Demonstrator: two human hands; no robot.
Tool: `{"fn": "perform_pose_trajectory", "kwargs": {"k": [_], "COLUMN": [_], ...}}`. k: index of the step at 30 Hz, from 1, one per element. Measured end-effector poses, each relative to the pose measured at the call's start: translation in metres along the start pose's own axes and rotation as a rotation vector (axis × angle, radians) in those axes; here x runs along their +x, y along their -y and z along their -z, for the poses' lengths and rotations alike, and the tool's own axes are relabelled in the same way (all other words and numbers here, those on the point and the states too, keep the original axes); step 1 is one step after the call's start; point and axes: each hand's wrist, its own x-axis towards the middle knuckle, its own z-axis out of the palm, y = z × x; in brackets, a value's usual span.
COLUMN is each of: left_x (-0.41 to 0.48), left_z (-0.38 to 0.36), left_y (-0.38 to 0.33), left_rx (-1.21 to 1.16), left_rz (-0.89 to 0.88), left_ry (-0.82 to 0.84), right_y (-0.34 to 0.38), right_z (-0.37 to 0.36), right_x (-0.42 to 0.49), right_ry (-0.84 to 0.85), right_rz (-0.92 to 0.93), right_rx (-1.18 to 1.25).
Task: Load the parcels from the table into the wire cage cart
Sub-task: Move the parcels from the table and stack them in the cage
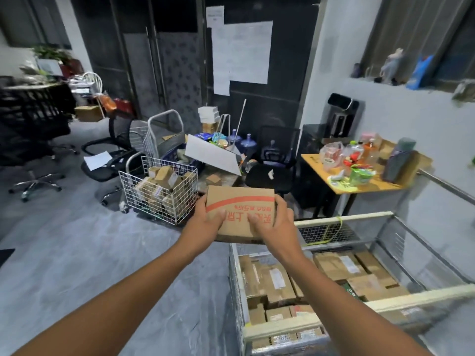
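Grip clamped on cardboard parcel [240,201], left hand [209,219] and right hand [273,224] curled round its sides

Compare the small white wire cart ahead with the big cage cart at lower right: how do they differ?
The white wire cart is open white grid; the cage cart has fine grey mesh walls and pale top rails. The white wire cart is piled to about its rim; the cage cart's parcels lie well below its rim. The white wire cart stands beyond the held cardboard box; the cage cart is nearest. Both hold brown cardboard parcels.
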Motion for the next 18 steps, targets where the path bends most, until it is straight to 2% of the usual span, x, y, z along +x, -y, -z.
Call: {"fn": "perform_pose_trajectory", "kwargs": {"k": [6,10,18], "left_x": [0.051,0.091,0.174], "left_z": [-0.053,-0.092,-0.171], "left_y": [0.001,0.034,0.125], "left_rx": [0.006,0.028,0.116], "left_rz": [0.016,0.026,0.133], "left_ry": [-0.044,-0.055,0.156], "right_y": [-0.048,-0.109,-0.257], "right_z": [0.013,0.0,-0.035], "right_x": [0.061,0.105,0.175], "right_ry": [0.037,0.057,0.118], "right_rz": [0.011,-0.019,-0.338], "right_rx": [0.056,0.094,0.176]}}
